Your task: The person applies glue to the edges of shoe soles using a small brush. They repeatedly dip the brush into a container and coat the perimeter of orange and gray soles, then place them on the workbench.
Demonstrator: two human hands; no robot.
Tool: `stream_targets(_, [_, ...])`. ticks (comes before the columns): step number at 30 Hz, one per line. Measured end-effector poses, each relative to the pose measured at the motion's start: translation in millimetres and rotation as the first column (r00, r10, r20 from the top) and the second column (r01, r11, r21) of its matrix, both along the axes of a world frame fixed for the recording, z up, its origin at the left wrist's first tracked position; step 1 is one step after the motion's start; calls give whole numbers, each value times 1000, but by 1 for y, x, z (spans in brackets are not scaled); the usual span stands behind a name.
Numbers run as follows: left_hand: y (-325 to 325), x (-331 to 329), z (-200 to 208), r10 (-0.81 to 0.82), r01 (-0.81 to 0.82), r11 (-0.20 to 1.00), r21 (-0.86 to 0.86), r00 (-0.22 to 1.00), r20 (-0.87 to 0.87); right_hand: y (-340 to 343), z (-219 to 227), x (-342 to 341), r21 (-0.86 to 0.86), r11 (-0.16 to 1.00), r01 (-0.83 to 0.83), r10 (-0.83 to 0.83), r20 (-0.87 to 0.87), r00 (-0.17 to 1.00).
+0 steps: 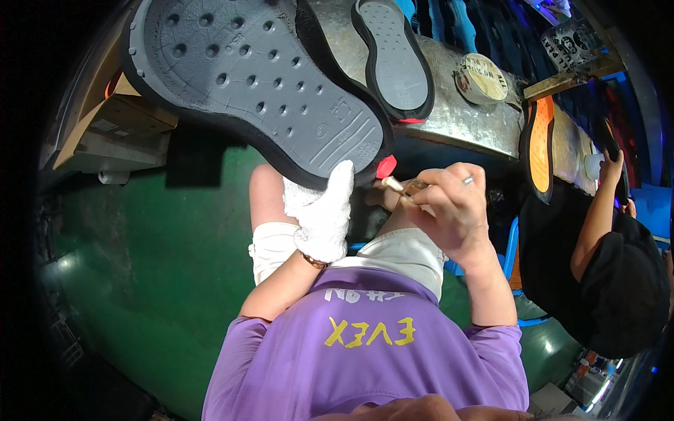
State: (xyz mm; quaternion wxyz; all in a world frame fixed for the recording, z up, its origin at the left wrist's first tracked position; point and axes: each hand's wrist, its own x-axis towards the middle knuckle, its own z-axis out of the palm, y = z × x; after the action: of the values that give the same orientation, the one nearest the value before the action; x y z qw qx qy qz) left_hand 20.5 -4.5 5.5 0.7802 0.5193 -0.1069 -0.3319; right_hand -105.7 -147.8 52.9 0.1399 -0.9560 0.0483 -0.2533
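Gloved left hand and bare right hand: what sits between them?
In the head view, a small red tab on the big grey sole's edge sits between left hand and right hand.

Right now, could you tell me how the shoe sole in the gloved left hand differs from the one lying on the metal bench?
The held sole looks much larger, being close to the camera; the bench sole looks small. The held sole shows rows of round holes; the bench sole looks smooth. The left hand in a white glove grips the held sole's end, while the bench sole lies untouched on the metal bench. Both are grey with black rims.
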Motion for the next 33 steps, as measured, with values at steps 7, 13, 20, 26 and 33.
stream_targets(7, [2, -5, 7, -70, 60, 996, -66, 984, -165, 3, 1, 6, -67, 994, 82, -84, -28, 996])
stream_targets(13, [5, -4, 3, 2, -3, 1000, 6, 997, 73, -4, -5, 6, -129, 978, 166, -161, 46, 986])
stream_targets(20, [1, -6, 0, -1, -22, 993, -120, 981, -192, -14, -14, 4, -167, 960, 226, -214, 87, 973])
stream_targets(26, [0, -1, 2, 20, -42, 982, -182, 993, -120, -11, -7, 0, -126, 974, 186, -171, 121, 978])
stream_targets(33, [2, -8, 7, 5, -26, 987, -159, 991, -132, -2, -1, 3, -209, 973, 97, -87, 55, 995])
